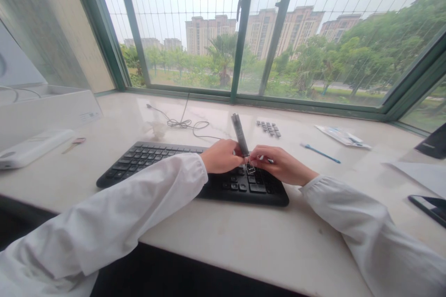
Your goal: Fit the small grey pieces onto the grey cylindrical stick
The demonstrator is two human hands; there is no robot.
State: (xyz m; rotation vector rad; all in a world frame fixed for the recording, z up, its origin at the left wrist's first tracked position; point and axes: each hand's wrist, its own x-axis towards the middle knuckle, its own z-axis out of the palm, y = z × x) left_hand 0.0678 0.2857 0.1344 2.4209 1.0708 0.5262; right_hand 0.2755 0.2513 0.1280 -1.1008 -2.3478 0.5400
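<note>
My left hand (221, 156) and right hand (280, 164) are together at the middle of the frame, both closed on a keycap puller (240, 135) with a translucent grey handle. The handle tilts up and away from me, toward the upper left. My right fingertips (259, 158) pinch low on the shaft, and my left fingers (239, 153) wrap just above them; the exact grip is partly hidden. The puller's wire loop (250, 168) sits at the bottom of the shaft, right over the keys of a black keyboard (149, 162), which lies angled beneath both hands. White sleeves (104, 213) cover both forearms. Above the hands, a small cluster of loose keycaps (268, 128) lies on the white stone table (216, 236). Left of it, a coiled white cable (184, 123) trails toward the window. To the right, a blue pen (320, 153) lies near a printed leaflet (343, 137). At the far left sit a white power bank (31, 148), a small pinkish key-shaped item (74, 145), and a white box (45, 116). A smartphone (428, 206) rests at the right edge, beside a white sheet (418, 171). Beyond the table, a green-framed window (240, 46) looks onto trees and apartment towers.
</note>
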